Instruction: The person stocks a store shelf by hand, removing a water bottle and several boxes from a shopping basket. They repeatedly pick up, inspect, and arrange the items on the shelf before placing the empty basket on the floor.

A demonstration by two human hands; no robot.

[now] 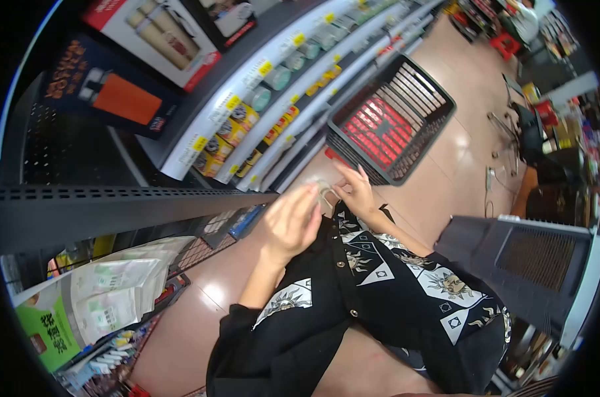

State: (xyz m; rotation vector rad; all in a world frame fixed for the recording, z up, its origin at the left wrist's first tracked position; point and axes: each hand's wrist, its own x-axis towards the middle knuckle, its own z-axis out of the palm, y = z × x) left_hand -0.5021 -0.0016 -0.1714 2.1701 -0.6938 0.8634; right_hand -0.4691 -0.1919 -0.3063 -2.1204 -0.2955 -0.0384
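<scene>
Between my hands is a small, pale, see-through curved thing (325,192), blurred and too small to name. My left hand (291,221) has its fingers closed together at the thing's left side, the back of the hand toward me. From the right, my right hand (355,190) pinches the same thing with thumb and fingertips, other fingers raised. Both hands are in front of my black patterned shirt. Just beyond them a black and red shopping basket (409,173) stands on the floor.
Shelves (211,109) with price tags and boxed goods run along my left. A dark metal shelf edge (134,193) juts in nearby, above hanging packets (108,298). To my right stands a large grey appliance (488,258); a chair base (505,129) and a person (523,23) are farther off.
</scene>
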